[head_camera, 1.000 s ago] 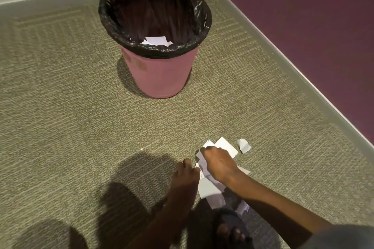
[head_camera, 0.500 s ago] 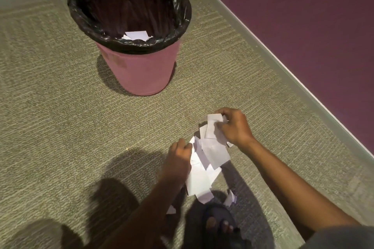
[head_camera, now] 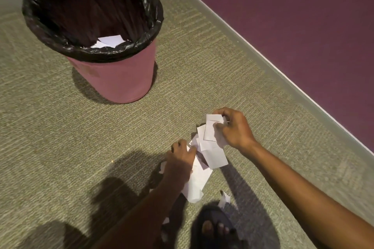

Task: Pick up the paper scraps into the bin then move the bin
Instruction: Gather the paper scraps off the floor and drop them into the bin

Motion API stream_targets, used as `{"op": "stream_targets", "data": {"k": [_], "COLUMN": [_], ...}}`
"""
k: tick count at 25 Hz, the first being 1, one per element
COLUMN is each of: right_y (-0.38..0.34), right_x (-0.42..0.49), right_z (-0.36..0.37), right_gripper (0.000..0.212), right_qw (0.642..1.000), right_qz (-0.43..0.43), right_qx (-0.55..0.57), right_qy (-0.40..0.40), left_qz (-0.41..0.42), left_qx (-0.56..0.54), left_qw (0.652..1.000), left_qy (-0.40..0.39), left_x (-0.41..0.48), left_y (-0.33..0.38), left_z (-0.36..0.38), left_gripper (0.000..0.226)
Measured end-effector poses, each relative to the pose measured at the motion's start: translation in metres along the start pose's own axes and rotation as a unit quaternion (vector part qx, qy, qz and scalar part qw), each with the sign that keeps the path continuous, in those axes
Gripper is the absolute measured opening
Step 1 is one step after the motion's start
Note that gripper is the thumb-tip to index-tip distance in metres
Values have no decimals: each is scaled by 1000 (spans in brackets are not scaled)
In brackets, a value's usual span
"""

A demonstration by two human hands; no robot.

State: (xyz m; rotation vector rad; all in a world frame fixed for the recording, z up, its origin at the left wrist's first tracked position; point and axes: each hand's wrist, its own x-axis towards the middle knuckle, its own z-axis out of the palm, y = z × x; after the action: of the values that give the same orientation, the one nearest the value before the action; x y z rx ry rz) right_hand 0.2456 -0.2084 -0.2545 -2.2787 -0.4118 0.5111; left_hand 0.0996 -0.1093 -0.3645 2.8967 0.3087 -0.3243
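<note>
Our right hand [head_camera: 234, 127] pinches the top of the paper scraps [head_camera: 210, 147], our left hand [head_camera: 180, 159] grips their lower edge, bunching them between the fingers above the carpet [head_camera: 60, 127]. The bin [head_camera: 113, 75] stands well beyond our fingertips, scraps inside.

Floor [head_camera: 60, 131] — olive ribbed carpet, grey skirting along the purple wall. Pink bin [head_camera: 115, 81] stands upright on it, black liner folded over the rim. Near the front edge, a small paper scrap [head_camera: 224, 198] lies loose — just beside a sandalled foot [head_camera: 214, 226] planted on the carpet.
</note>
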Motion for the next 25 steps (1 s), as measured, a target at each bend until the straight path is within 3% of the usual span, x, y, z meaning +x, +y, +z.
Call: {"op": "stream_targets", "data": {"k": [3,9,12,19,25], "right_y": [4,2,-3,-15,-35], "right_x": [-4,-2,2,13,21], "right_z": [3,-1,-2,-8,-15], "right_gripper": [26,24,22,25,24], "right_qw": [1000,999,999,997,989], "right_qz": [2,10,10,16,39], "right_qx": [20,35,52,73,141], "right_qy": [-8,-10,-3,-5,-14], "left_qz": [29,34,-20,-48,-52], "left_qx": [-44,-298,-364,-424,-463], "left_qw": [997,954,930,903,885], "left_qy": [63,18,38,46,5], "left_x": [4,14,21,29,21], "left_y": [-10,-24,-29,-58,-83], "left_z": [-7,5,-12,-67,-144], "left_gripper": [46,61,29,9,10]}}
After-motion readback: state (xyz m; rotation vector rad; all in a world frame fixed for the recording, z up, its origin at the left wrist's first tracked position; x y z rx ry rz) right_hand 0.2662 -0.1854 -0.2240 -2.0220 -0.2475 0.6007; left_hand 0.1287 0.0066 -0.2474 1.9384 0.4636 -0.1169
